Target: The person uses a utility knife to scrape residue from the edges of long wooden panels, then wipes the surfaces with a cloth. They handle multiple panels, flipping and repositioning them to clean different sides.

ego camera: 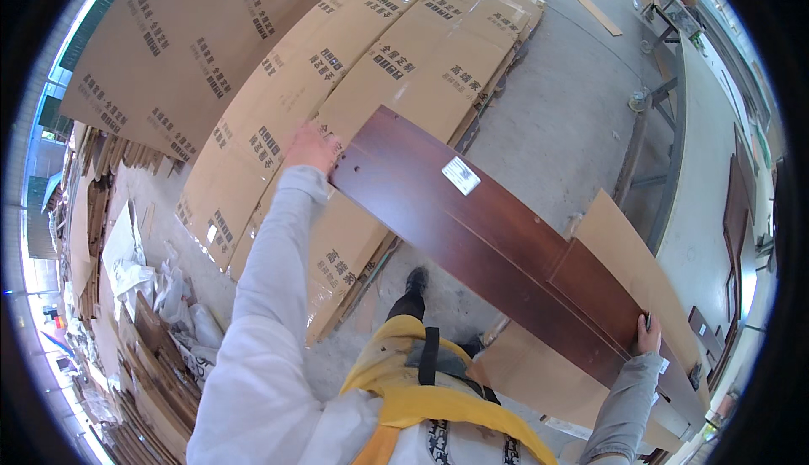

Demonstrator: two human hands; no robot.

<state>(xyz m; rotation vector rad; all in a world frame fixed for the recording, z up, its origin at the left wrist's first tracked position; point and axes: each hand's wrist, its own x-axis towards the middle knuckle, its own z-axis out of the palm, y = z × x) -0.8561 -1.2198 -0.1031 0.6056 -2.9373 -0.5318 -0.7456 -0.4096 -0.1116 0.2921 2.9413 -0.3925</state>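
Note:
A long, dark reddish-brown panel slants from the middle of the view to the lower right. It bears a white label and has small holes near its left end. A shorter brown board seems to lie along its right part. My left hand, slightly blurred, holds the panel's left end, its fingertips partly hidden. Near the far long edge at the right, my right hand grips the panels. Something small and dark shows at its fingers, too small to name.
Flat cardboard packages with printed writing lie ahead on the concrete floor. A cardboard sheet lies under the panel's right part. Along the right runs a pale-topped worktable with brown panels. Board strips and plastic wrap lie at left.

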